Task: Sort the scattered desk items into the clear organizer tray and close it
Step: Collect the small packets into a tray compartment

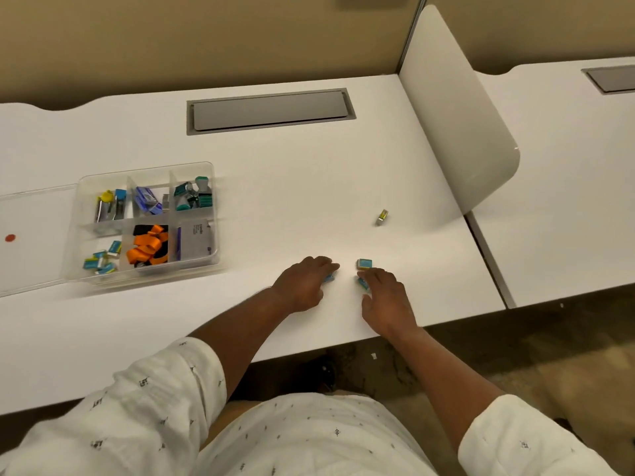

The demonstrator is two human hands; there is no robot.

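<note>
The clear organizer tray (206, 170) stands at the left of the white desk, its compartments holding small boxes, clips and orange pieces. Its clear lid (34, 204) lies open to the left. My left hand (304, 285) rests on the desk with its fingers closed over a small blue box (330, 277). My right hand (385, 298) pinches another small blue box (362, 284) at its fingertips. A third blue and yellow box (364, 263) lies loose just beyond my right fingers. A small yellow and silver item (382, 217) sits farther back on the right.
A grey cable hatch (271, 111) is set into the desk at the back. A white divider panel (457, 108) rises along the right edge, with a second desk (567, 187) beyond it. A red dot (10, 238) shows under the lid.
</note>
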